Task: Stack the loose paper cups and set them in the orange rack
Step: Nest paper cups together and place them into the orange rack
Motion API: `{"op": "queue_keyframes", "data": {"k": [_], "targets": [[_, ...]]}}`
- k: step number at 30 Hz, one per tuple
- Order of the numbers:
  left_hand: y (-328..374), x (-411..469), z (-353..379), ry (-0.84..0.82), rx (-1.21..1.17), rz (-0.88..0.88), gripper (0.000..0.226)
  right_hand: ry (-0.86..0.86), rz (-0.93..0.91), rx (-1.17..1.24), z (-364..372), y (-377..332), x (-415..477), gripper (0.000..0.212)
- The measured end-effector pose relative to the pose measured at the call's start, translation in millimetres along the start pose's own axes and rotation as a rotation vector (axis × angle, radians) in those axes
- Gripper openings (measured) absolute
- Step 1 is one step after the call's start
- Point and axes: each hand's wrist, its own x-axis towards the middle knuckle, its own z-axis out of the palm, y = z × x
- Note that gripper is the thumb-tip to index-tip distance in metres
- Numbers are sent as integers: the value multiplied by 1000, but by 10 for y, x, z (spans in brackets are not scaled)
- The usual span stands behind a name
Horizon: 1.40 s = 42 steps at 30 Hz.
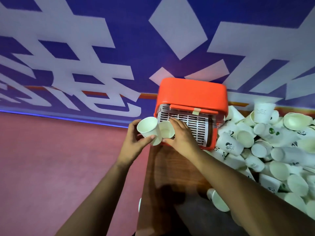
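Note:
The orange rack (192,92) stands at the far end of a wooden table (172,169), its white slatted shelf facing me. My left hand (136,138) grips a white paper cup (148,127), mouth tilted toward me, just left of the rack's front. My right hand (180,133) holds a second white cup (166,131) right beside the first, in front of the slatted shelf. The two cups touch or nearly touch at their sides. A large heap of loose paper cups (265,147) lies to the right of the rack.
The heap of cups covers the table's right side down to the lower right corner. Two stray cups (217,199) lie near my right forearm. A red floor (59,159) lies to the left of the table, and a blue and white wall (102,48) rises behind.

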Motion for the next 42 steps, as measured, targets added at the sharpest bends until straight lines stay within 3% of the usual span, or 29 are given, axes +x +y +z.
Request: {"op": "queue_keyframes", "data": {"k": [4, 8, 13, 16, 19, 25, 33, 39, 42], "targets": [[79, 112, 140, -51, -63, 58, 64, -6, 125, 315, -271, -17, -173, 48], [123, 190, 176, -117, 19, 94, 66, -46, 133, 379, -432, 8, -290, 57], [129, 273, 90, -176, 319, 206, 67, -37, 97, 497, -428, -51, -282, 63], [158, 325, 153, -187, 441, 276, 69, -27, 74, 570, -368, -144, -243, 56], [140, 365, 192, -191, 421, 228, 75, 26, 96, 640, -299, -165, -187, 53], [-61, 355, 123, -288, 364, 54, 77, 12, 112, 513, -176, -12, -225, 55], [-211, 447, 232, -187, 646, 211, 71, 53, 89, 208, 88, 132, -190, 55], [-324, 401, 238, -230, 639, 114, 82, 43, 149, 169, 100, 112, -287, 61], [-294, 269, 213, -160, 572, 69, 84, 83, 183, 139, -16, 141, -454, 58]]}}
